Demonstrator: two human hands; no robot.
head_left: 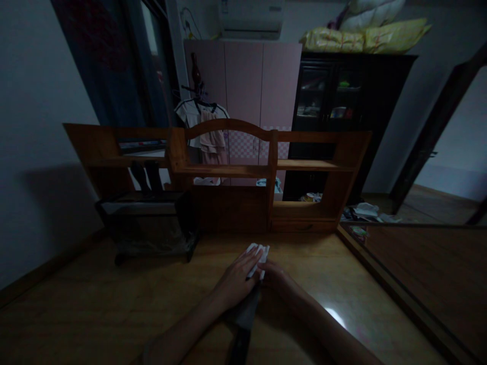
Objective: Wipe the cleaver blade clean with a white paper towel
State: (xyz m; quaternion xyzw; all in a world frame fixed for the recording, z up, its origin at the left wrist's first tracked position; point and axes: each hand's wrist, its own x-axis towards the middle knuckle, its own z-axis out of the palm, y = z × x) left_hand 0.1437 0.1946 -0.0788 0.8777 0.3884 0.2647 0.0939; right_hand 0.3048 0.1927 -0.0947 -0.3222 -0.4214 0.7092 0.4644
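My left hand [236, 278] is closed over a folded white paper tissue [263, 250], its fingers pressed on top. My right hand [277, 278] meets it from the other side, its fingertips gripping the tissue's edge. Just below the tissue lies a kitchen knife [246, 310] with a broad dark blade and a black handle. That handle points toward me, and my left hand and wrist hide part of the blade. Whether the tissue touches the blade cannot be made out in the dim light.
A knife block [146, 233] with two black handles stands on the tabletop [182, 299] at the left. Behind it runs a wooden shelf unit [232, 210] with a small drawer at its right. A raised wooden edge [384, 276] borders the right side.
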